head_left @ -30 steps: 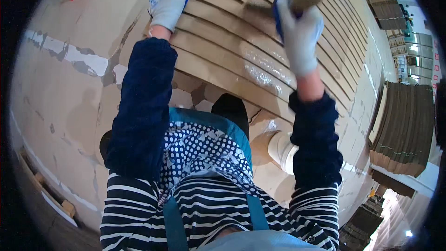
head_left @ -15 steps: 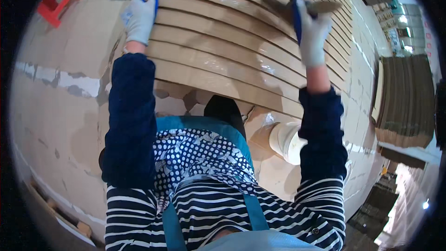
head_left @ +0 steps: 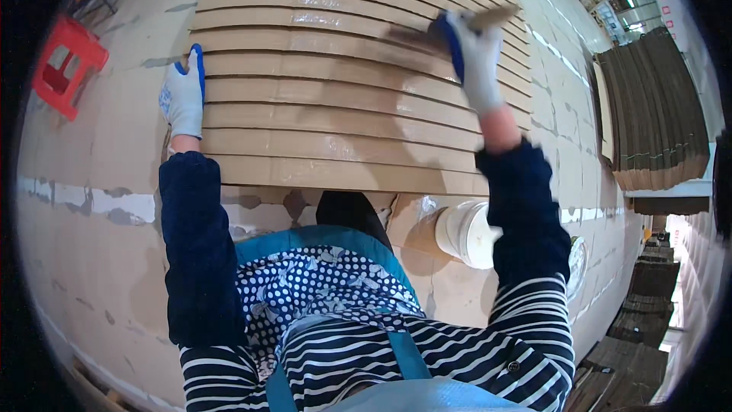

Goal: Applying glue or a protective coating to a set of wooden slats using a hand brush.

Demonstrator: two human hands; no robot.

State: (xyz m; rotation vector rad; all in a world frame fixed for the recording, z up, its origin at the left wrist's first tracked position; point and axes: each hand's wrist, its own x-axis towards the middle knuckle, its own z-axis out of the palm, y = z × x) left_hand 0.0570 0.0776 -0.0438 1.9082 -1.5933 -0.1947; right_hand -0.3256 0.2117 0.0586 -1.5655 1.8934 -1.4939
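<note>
Overlapping brown cardboard sheets (head_left: 305,112) lie fanned out in front of me, their edges making a row of long steps with shiny wet-looking patches. At their left edge rests my left hand (head_left: 183,98), in a white glove with blue palm, fingers stretched out and holding nothing that I can see. Over the right part of the sheets, my right hand (head_left: 477,65), gloved the same way, is closed round a brush. The brush's pale handle (head_left: 496,17) sticks out to the right; its dark head, on the left, is blurred by motion.
A white bucket (head_left: 467,233) stands on the floor by my right forearm, with another round container (head_left: 577,263) beyond the sleeve. A red plastic stool (head_left: 70,67) is at far left. Tall cardboard stacks (head_left: 656,114) stand to the right.
The cardboard sheets sit lower and further left in view, along with the stool. My right hand has shifted left and down in the picture with the brush; my left hand stays at the sheets' left edge.
</note>
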